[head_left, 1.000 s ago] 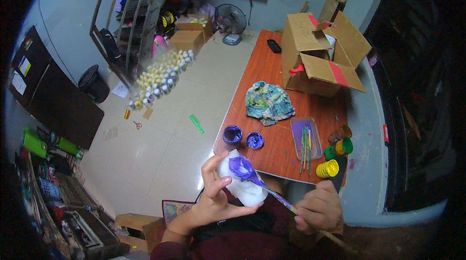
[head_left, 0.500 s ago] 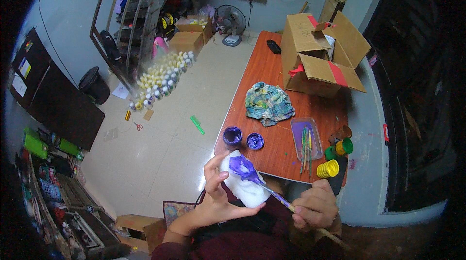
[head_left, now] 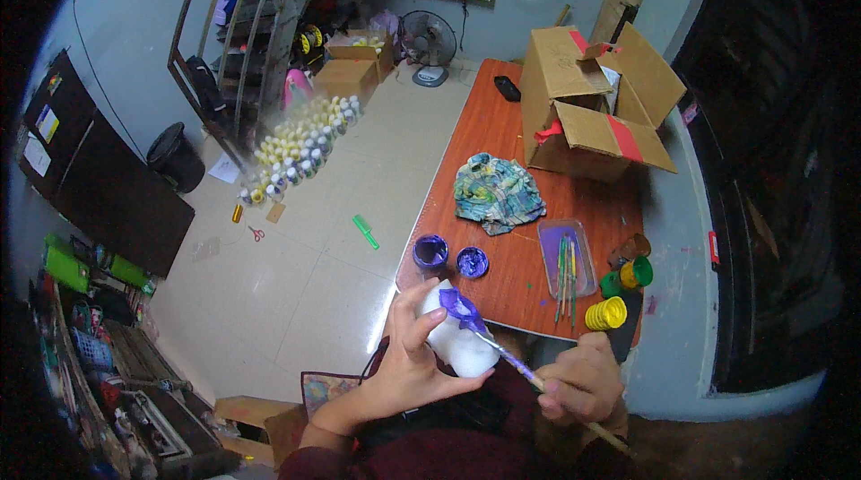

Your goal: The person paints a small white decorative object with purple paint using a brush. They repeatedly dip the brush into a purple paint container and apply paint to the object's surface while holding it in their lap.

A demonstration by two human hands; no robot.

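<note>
My left hand (head_left: 408, 368) curls its fingers and thumb around a rounded white piece (head_left: 468, 354), perhaps foam or plaster; its exact kind is unclear. Purple paint (head_left: 459, 305) covers part of its upper side. In my right hand (head_left: 583, 381) a long-handled paintbrush (head_left: 511, 361) is pinched, and its bristles touch the painted area. Just beyond the piece, at the table's near left edge, stand an open jar of purple paint (head_left: 430, 251) and a round purple-smeared lid or small tub (head_left: 472, 262).
On the red-brown table (head_left: 480, 117) lie a crumpled cloth (head_left: 498, 193), a clear tray (head_left: 583, 269) with several brushes, yellow (head_left: 606, 312) and green (head_left: 635, 272) paint jars, and an open cardboard box (head_left: 574, 148). Several small bottles (head_left: 300, 153) and a green comb (head_left: 365, 231) are on the floor.
The white piece has turned in my left hand, so its painted patch appears narrower and farther right. The brush tip stays on the paint, shifted slightly; my right hand has barely moved.
</note>
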